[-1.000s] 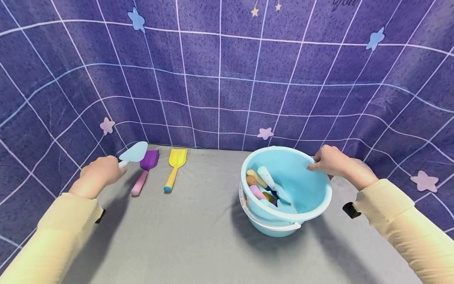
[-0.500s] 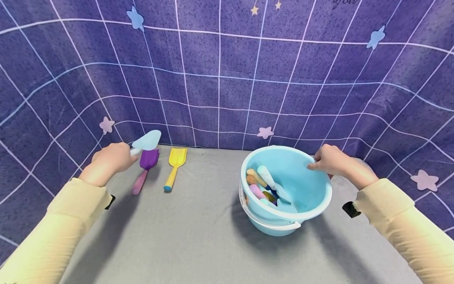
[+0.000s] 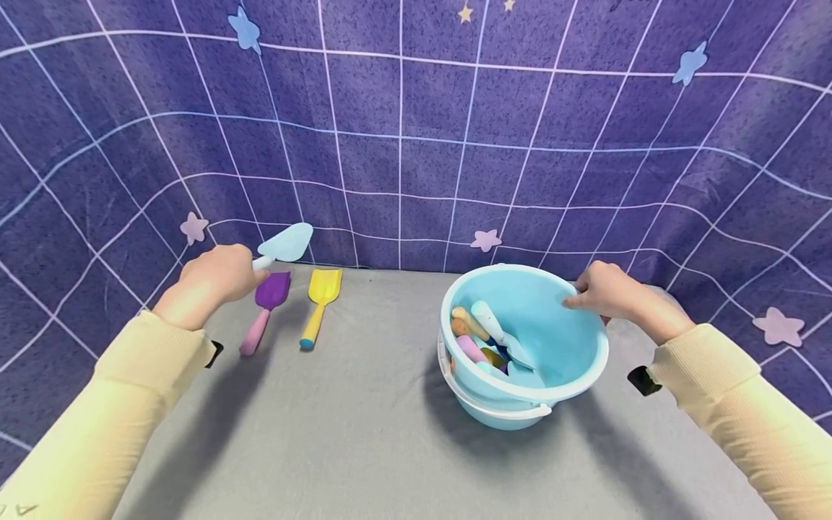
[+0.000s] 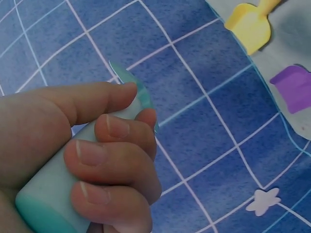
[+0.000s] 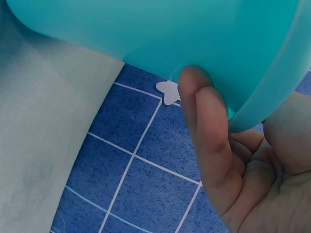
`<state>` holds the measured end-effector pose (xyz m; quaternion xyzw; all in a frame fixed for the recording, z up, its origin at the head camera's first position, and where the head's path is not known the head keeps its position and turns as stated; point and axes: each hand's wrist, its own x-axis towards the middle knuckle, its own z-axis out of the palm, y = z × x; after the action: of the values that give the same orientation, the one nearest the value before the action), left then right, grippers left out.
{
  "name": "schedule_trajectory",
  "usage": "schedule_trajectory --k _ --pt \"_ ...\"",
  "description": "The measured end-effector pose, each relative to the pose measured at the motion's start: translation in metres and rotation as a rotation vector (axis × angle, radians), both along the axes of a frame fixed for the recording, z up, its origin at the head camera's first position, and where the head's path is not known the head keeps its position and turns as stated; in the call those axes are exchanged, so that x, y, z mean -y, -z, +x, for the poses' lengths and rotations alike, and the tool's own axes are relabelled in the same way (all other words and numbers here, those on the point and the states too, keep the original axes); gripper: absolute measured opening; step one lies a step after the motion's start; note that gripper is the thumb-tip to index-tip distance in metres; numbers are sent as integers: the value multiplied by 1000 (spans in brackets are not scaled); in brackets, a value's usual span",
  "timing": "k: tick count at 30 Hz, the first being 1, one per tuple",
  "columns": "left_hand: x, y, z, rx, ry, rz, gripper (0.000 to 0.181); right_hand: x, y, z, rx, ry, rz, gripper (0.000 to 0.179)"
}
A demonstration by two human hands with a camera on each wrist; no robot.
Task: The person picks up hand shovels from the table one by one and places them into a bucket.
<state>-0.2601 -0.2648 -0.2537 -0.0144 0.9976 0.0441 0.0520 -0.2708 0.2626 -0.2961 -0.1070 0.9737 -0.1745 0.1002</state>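
Observation:
In the head view my left hand [image 3: 217, 278] grips a toy trowel [image 3: 287, 243] with a pale blue blade, raised above the table. The left wrist view shows fingers curled round its thick white handle [image 4: 53, 191], which has a teal end. My right hand [image 3: 607, 292] pinches the right rim of a light blue bucket [image 3: 552, 310], thumb inside and fingers against the outer wall [image 5: 160, 34]. The bucket leans toward me, its white carrying handle [image 3: 497, 413] hanging down in front. Several toy tools lie inside, among them a white-handled one [image 3: 487, 321] and a pink handle [image 3: 471, 350].
A purple shovel with a pink handle [image 3: 256, 332] lies on the grey table [image 3: 364, 404] below the left hand. Right of it lies a yellow shovel [image 3: 316, 318] with a blue handle end. A purple grid-patterned cloth [image 3: 416, 159] stands behind and at both sides.
My left hand has moved right and away from me with the trowel, rising over the purple shovel. My right hand and the bucket have stayed in place.

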Motion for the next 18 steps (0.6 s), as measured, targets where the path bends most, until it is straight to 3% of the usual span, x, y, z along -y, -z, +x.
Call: schedule_trajectory --k 9,18 --pt "-19 -14 -4 -18 24 -35 31 0 0 0 -2 -1 7 25" --pt "-35 -21 -4 -50 61 -51 28 0 1 0 -3 -1 4 25"
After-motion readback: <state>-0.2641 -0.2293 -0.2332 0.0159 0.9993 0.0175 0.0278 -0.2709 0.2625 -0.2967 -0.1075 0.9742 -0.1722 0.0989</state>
